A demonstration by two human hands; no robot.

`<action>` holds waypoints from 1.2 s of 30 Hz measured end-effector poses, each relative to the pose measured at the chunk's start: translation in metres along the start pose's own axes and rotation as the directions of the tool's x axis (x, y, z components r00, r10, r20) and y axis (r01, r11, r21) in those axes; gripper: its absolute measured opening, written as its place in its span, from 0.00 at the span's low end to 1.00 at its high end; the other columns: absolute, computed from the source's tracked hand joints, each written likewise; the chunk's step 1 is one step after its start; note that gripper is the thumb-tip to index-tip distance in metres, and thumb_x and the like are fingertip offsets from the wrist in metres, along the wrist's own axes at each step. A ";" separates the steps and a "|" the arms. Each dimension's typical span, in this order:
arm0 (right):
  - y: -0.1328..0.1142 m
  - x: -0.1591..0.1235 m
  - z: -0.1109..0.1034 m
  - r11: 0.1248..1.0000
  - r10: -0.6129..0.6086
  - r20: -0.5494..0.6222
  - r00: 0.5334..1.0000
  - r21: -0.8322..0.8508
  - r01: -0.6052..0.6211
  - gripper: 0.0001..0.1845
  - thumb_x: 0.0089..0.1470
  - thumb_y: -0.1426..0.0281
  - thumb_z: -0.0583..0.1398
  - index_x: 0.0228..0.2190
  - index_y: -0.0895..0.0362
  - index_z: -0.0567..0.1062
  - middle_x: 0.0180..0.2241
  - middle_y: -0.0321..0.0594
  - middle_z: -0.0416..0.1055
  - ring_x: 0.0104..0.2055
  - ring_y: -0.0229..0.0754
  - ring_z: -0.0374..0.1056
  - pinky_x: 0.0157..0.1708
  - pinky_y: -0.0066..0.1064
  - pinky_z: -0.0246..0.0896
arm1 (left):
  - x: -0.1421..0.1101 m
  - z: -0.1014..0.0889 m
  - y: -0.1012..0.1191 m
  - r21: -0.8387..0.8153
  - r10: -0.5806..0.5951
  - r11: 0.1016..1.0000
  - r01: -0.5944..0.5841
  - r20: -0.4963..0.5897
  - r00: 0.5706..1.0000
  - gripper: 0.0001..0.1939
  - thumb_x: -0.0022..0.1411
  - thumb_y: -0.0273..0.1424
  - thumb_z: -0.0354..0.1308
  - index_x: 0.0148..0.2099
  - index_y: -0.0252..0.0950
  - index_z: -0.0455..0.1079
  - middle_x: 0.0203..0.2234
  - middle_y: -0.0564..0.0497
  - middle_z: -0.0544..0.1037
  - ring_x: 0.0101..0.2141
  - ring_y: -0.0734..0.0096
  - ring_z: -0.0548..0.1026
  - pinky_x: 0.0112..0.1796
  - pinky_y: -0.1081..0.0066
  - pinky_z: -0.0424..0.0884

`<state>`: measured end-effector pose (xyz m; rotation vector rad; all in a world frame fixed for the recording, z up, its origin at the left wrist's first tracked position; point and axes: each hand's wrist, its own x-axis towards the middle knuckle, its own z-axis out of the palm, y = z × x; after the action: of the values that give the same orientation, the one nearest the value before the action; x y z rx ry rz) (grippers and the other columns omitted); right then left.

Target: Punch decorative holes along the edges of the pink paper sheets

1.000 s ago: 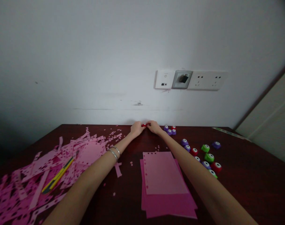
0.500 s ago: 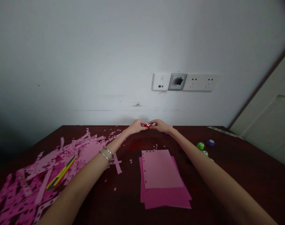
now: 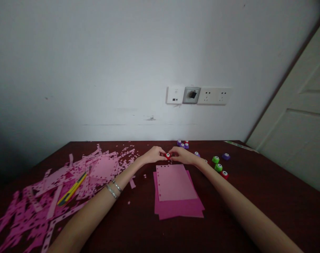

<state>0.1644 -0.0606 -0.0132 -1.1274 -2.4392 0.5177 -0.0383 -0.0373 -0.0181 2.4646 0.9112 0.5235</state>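
Observation:
Between my two hands is a small red craft punch (image 3: pixel 168 156) with a white top and a dark dot. My left hand (image 3: pixel 154 155) grips its left side with the fingertips, and my right hand (image 3: pixel 181 155) grips its right side. Just in front of it lies a light pink sheet (image 3: pixel 175 182) with punched holes along its left and top edges. Darker pink sheets (image 3: pixel 179 209) are stacked unevenly beneath that one. Tiny punched paper bits lie around the hands.
Pink paper strips (image 3: pixel 25 214) are heaped on the left, with a yellow utility knife (image 3: pixel 72 189) on them. More punches, purple (image 3: pixel 226 156), green (image 3: pixel 215 160) and red (image 3: pixel 224 174), stand to the right. Wall sockets (image 3: pixel 215 96) are behind, and a patterned strip (image 3: pixel 241 146) lies at the back right.
Both hands have brought the red craft punch from the table's far edge nearer to the pink sheets. The camera view has shifted slightly, showing more punches on the right.

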 end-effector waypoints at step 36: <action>0.010 -0.025 -0.006 0.974 0.221 0.143 0.965 0.021 -0.226 0.08 0.38 0.71 0.64 0.26 0.60 0.74 0.25 0.39 0.73 0.25 0.37 0.66 0.24 0.26 0.57 | -0.021 -0.020 0.004 0.117 -0.243 0.969 0.218 0.286 0.927 0.11 0.43 0.37 0.64 0.24 0.33 0.71 0.19 0.51 0.73 0.21 0.72 0.67 0.22 0.73 0.58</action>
<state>0.1882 -0.0730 -0.0180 -1.4030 -2.4200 0.7311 -0.0606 -0.0488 -0.0035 2.3762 1.0927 0.0293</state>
